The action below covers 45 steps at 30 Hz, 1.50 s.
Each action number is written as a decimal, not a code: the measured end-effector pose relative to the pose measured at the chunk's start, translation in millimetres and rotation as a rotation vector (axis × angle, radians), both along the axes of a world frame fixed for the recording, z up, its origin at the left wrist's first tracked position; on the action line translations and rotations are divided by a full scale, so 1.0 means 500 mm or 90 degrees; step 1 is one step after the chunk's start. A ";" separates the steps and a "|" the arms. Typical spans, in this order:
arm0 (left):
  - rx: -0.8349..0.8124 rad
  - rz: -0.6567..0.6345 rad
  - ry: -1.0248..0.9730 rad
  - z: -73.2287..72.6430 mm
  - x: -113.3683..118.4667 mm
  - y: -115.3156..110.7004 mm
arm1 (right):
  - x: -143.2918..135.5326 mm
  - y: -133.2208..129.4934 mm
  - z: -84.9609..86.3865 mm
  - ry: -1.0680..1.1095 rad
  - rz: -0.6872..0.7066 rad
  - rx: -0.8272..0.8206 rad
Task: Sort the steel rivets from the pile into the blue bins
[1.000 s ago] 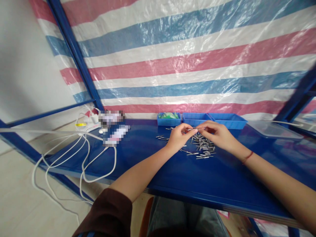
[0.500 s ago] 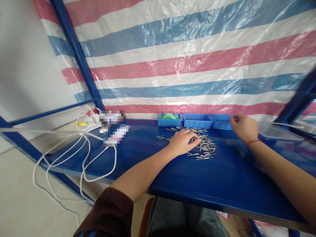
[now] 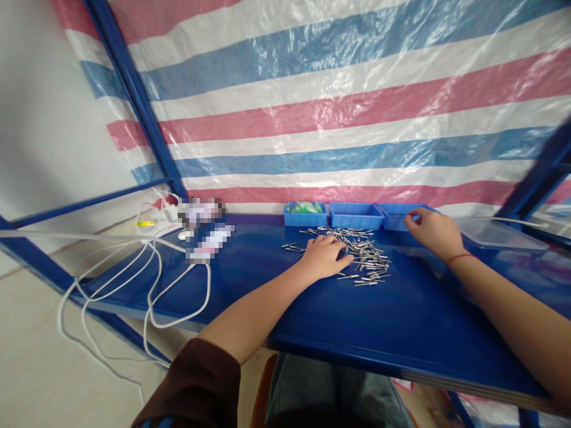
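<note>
A loose pile of silvery blind rivets point(image 3: 372, 258) lies on the blue tabletop point(image 3: 357, 321). My left hand point(image 3: 325, 257) rests palm down over the pile's left side, thumb apart and fingers spread; its fingertips are at the rivets. My right hand point(image 3: 435, 232), with a red cord round the wrist, is at the front right of the right blue bin point(image 3: 395, 220). Its thumb and forefinger are bent together in a pinch, and whatever is between them is too small to make out.
A middle blue bin point(image 3: 355, 219) and a left blue bin point(image 3: 306, 219) holding a green bag point(image 3: 304, 207) stand in the same row. Rightward lies a clear plastic lid point(image 3: 499, 233). White cables point(image 3: 156, 309) hang over the left edge. Blue posts point(image 3: 134, 89) frame the table.
My right hand has shifted slightly left and down by the right bin. My left hand has moved a little left on the pile, its fingers spreading.
</note>
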<state>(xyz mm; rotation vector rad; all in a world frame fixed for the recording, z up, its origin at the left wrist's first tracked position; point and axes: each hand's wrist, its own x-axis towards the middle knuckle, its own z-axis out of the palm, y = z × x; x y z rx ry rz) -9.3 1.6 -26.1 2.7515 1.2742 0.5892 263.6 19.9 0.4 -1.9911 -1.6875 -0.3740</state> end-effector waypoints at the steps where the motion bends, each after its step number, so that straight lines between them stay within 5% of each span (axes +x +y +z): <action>1: 0.002 0.017 0.007 0.002 -0.002 0.001 | -0.005 -0.002 0.001 -0.002 0.017 0.007; 11: 0.003 0.069 0.040 0.013 -0.026 0.024 | -0.120 -0.035 -0.002 -0.018 0.405 -0.067; 15: 0.012 0.050 0.039 0.019 -0.024 0.020 | -0.160 -0.058 0.001 -0.024 0.487 -0.102; 21: 0.035 -0.018 0.081 0.027 -0.026 0.023 | -0.157 -0.061 -0.001 0.049 0.502 -0.116; 38: 0.082 -0.014 0.174 0.038 -0.039 0.013 | -0.192 -0.075 -0.009 0.146 0.559 -0.140; 41: 0.104 -0.012 0.129 0.033 -0.032 0.010 | -0.194 -0.075 -0.013 0.161 0.568 -0.145; 45: 0.065 -0.032 -0.092 0.038 -0.016 0.007 | -0.206 -0.075 -0.019 0.217 0.576 -0.123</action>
